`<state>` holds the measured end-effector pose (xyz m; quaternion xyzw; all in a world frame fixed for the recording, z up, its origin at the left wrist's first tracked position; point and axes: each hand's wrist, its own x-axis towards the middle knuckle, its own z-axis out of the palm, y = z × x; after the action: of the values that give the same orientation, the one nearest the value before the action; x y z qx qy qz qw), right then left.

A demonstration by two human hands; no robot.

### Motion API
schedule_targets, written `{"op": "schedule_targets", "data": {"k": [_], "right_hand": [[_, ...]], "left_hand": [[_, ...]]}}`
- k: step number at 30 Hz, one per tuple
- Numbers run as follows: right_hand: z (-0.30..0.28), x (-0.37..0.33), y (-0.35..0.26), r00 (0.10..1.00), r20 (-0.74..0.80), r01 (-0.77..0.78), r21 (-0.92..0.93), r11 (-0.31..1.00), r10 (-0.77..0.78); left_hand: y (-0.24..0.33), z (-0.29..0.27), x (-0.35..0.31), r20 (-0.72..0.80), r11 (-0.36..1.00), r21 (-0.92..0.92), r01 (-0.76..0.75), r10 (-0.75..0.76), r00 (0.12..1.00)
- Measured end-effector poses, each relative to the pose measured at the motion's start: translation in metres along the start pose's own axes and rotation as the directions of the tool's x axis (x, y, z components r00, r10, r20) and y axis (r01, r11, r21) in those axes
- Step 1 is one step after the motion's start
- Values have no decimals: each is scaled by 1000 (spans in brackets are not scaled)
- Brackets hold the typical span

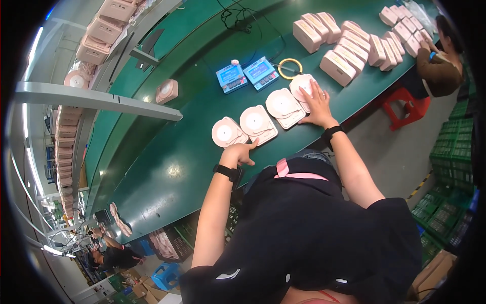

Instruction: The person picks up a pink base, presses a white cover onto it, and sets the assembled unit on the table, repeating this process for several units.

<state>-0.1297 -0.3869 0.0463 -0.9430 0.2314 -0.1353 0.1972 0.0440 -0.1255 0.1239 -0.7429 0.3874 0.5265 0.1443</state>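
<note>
Before me runs a long, glossy green worktable. Pale pink, rounded plastic boxes stand in packed rows at its far right. Nearer me, four pale pink plastic devices with round, turntable-like discs lie face up in a slanting line. My bare right hand is spread open over the rightmost device, fingers on its disc. My bare left hand is at the near edge of the two leftmost, index finger extended; I cannot tell whether it grips anything. Beyond the line sit two blue box-shaped instruments with lit screens, a yellow ring-shaped loop just beside them.
</note>
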Motion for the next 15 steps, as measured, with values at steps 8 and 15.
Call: {"op": "schedule_targets", "data": {"k": [8, 15], "right_hand": [[6, 7, 8, 1000, 14, -23, 61, 998, 22], [20, -6, 16, 989, -138, -21, 204, 979, 50]], "left_hand": [[-31, 40, -5, -391, 981, -83, -177, 131, 911], [-63, 93, -57, -575, 826, -514, -233, -130, 808]]}}
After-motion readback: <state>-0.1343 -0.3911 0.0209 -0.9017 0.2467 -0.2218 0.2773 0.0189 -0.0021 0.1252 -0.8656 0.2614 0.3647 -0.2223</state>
